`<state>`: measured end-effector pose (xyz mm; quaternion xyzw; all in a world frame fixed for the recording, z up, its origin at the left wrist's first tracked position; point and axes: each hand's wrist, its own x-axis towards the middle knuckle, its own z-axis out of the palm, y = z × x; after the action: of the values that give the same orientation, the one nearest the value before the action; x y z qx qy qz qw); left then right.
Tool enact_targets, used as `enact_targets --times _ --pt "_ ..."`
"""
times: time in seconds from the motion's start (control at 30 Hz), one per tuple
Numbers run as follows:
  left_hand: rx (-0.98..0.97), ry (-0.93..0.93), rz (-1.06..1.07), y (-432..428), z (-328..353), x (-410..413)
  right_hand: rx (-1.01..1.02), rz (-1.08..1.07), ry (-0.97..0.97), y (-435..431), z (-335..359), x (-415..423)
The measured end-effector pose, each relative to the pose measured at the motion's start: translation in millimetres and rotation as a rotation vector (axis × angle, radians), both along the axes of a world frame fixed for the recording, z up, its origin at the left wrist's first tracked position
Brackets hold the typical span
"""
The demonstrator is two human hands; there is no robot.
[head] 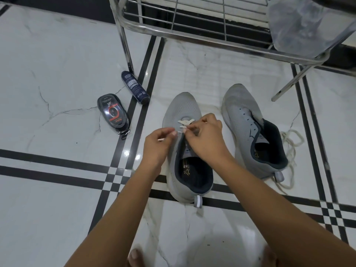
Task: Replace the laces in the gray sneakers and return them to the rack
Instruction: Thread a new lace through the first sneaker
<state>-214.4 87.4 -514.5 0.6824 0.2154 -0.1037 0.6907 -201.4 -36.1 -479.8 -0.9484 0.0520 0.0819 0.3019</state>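
Two gray sneakers stand on the marble floor, toes pointing away from me. The left sneaker (181,108) has a white lace (185,122) threaded through its lowest eyelets. My left hand (157,144) pinches one end of that lace at the shoe's left side. My right hand (205,135) pinches the lace over the tongue. The right sneaker (246,120) has bare eyelets. A loose off-white lace (290,149) lies in a heap on the floor to its right. The metal shoe rack (192,33) stands just beyond both shoes.
A dark spray can (135,87) lies on the floor left of the shoes, with a black shoe-polish sponge case (112,113) beside it. A clear plastic bag (306,24) hangs over the rack's right corner. Rack legs (289,83) reach the floor near the right sneaker.
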Motion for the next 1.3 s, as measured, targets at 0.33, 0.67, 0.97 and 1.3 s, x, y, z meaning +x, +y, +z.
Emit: enact_targets --times 0.33,0.67,0.97,1.3 --pt "-0.128 -0.189 0.741 43 14 23 0.244 -0.208 0.098 3 -3 -7" --pt "1.092 -0.342 -0.572 2 -1 21 0.229 -0.171 0.107 -1 -2 -6" --pt "1.091 -0.335 -0.146 37 9 18 0.227 -0.211 0.1 -5 -13 -3" --pt "1.024 -0.284 -0.097 33 0 10 0.372 -0.21 0.114 -4 -6 -7"
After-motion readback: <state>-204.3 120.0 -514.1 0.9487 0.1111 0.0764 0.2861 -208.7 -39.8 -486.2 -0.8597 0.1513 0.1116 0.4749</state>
